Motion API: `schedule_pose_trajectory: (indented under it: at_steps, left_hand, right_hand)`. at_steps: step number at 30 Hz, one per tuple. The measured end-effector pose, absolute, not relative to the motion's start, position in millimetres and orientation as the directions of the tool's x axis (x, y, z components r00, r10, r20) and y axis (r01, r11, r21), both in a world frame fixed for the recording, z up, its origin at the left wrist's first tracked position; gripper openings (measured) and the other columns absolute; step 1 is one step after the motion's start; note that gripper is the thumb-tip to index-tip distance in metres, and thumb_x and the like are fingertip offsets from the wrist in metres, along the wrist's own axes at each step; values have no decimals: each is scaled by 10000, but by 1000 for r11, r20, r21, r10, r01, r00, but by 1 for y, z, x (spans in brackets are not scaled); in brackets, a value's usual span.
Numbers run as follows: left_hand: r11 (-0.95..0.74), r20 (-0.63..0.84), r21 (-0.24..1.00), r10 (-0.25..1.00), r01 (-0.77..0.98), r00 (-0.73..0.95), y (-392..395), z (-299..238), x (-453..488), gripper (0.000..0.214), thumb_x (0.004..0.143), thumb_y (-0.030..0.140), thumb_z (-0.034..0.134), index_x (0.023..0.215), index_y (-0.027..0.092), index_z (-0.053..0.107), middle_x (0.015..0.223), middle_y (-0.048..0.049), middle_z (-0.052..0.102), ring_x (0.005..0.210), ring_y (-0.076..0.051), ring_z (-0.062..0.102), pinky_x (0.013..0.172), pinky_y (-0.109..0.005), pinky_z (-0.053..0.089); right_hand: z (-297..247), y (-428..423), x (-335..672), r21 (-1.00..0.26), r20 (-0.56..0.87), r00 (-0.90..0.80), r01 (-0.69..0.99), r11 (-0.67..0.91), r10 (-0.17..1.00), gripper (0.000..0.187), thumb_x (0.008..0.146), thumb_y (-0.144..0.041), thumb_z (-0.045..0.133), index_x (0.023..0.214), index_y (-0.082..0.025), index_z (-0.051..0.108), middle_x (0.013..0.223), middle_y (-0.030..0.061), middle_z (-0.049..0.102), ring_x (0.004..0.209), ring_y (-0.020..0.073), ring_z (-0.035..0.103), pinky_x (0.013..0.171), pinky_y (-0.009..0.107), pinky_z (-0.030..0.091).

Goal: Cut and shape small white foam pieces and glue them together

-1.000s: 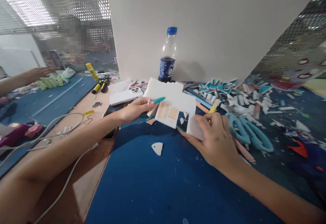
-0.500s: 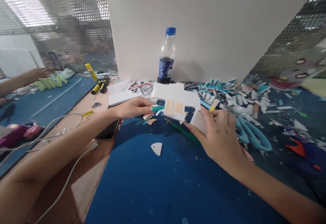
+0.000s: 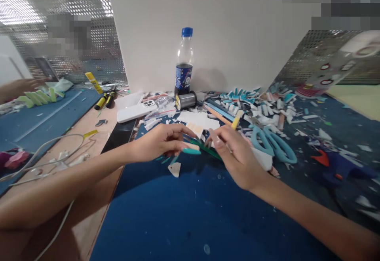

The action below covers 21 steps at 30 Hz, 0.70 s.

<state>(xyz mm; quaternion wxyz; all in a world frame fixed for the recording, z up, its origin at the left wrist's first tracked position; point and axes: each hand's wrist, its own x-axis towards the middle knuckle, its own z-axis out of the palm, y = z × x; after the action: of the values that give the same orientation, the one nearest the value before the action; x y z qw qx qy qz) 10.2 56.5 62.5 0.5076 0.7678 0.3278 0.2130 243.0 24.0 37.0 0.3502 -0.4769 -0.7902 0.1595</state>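
My left hand [image 3: 162, 140] hovers low over the blue cutting mat [image 3: 184, 213]. Its fingers are drawn together at the end of a thin green strip [image 3: 208, 149]; what they pinch is too small to name. My right hand [image 3: 236, 156] is closed round a yellow-handled tool [image 3: 236, 122] whose tip sticks out above the knuckles, and a white foam piece [image 3: 263, 159] shows under its far side. The white foam shape with tan patches [image 3: 197, 122] lies flat on the mat just beyond both hands. A small pale triangular scrap [image 3: 174, 169] lies under my left fingers.
A cola bottle [image 3: 184, 67] and a wire spool [image 3: 187, 100] stand by the white backboard. Teal scissors [image 3: 273, 144], several foam offcuts [image 3: 267, 102] and a blue glue gun [image 3: 338, 166] lie right. A white phone [image 3: 136, 110], a dark phone [image 3: 118, 136], cables [image 3: 44, 150] and another person's hand [image 3: 18, 86] are left.
The white foam shape, held up between both hands before, now lies on the mat. Both hands have dropped and come together over the green strip. The view has shifted, showing the wire spool.
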Motion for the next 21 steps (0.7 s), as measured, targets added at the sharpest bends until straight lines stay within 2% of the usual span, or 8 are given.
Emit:
schedule_pose_trajectory:
  at_steps: [1,3,8,12,14,16,18,21]
  left_hand:
    - [-259,1,928,719,266,695,52,61,12,297,899,317,585,1158,175,549,597,52,568,465,-70,496,445,-169,405]
    - [-256,29,939,726,231,687,45,57,15,359,874,319,628,1180,201,481,626,61,583,457,-69,501,446,-170,419]
    - [-296,68,928,733,227,677,36,53,19,388,830,316,695,1111,217,447,610,74,590,443,-77,506,453,-181,425]
    - [-347,103,907,732,239,673,35,54,19,431,819,394,703,1102,206,436,613,70,584,460,-88,520,469,-195,423]
    - [-372,118,895,729,246,674,33,54,19,316,877,434,621,1019,194,470,627,50,592,473,-88,531,470,-195,413]
    - [-392,118,881,724,264,680,32,55,20,239,944,409,515,873,182,504,604,36,587,473,-79,523,468,-189,389]
    - [-403,117,870,726,282,678,30,56,21,274,978,349,449,773,175,504,565,36,565,467,-68,502,470,-183,368]
    - [-406,127,868,739,287,661,27,55,23,271,989,303,415,758,179,488,544,47,534,462,-61,473,469,-179,353]
  right_hand:
    - [40,18,239,-654,334,-366,574,493,869,460,988,-537,242,809,-214,517,726,32,511,673,170,504,649,324,445]
    - [43,6,232,-766,236,-450,460,450,861,467,1007,-495,223,759,-218,506,633,-4,480,558,133,465,550,277,418]
    - [38,-4,222,-920,145,-514,244,306,846,407,989,-491,352,736,-202,484,636,-23,456,545,100,437,507,246,375]
    - [36,-3,222,-973,118,-496,115,200,860,404,999,-467,350,737,-195,492,629,-28,465,523,87,405,509,247,364]
    - [37,-4,221,-987,103,-485,58,150,868,392,990,-487,366,753,-200,489,635,-26,474,527,90,419,509,250,377]
    - [37,-4,219,-994,90,-478,4,105,874,379,970,-517,403,783,-203,504,650,-22,479,547,98,446,504,251,387]
    - [35,-4,217,-997,76,-481,-49,60,873,371,946,-542,443,821,-203,526,659,-20,488,540,99,452,477,249,377]
    - [29,-3,216,-992,47,-497,-123,-17,867,368,933,-552,465,877,-199,553,658,-19,510,494,88,431,437,247,341]
